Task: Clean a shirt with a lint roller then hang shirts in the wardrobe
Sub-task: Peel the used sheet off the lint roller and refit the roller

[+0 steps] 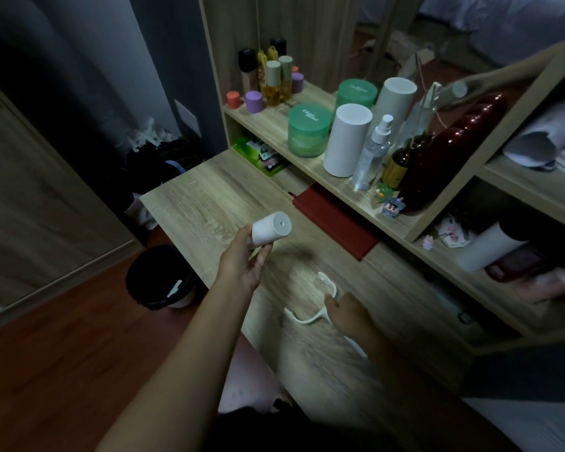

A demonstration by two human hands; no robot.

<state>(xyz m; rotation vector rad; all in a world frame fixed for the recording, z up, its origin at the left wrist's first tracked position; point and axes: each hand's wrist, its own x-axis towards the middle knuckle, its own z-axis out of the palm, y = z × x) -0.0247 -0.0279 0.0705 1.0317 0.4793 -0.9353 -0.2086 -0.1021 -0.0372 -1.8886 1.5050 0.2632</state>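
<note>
My left hand (247,261) grips a white lint roller refill roll (271,229) above the wooden desk (206,197), its flat end facing up and to the right. My right hand (346,309) rests low on the desk, its fingers closed around the white lint roller handle (320,300), a curved plastic frame with no roll on it. The handle's lower part is blurred, with a white shape trailing toward me. No shirt is in view.
Shelf (307,158) behind the desk holds green jars (308,130), white cylinders (348,140), a spray bottle (374,151) and small bottles. A red notebook (335,220) lies under the shelf. A black bin (160,277) stands on the floor at left.
</note>
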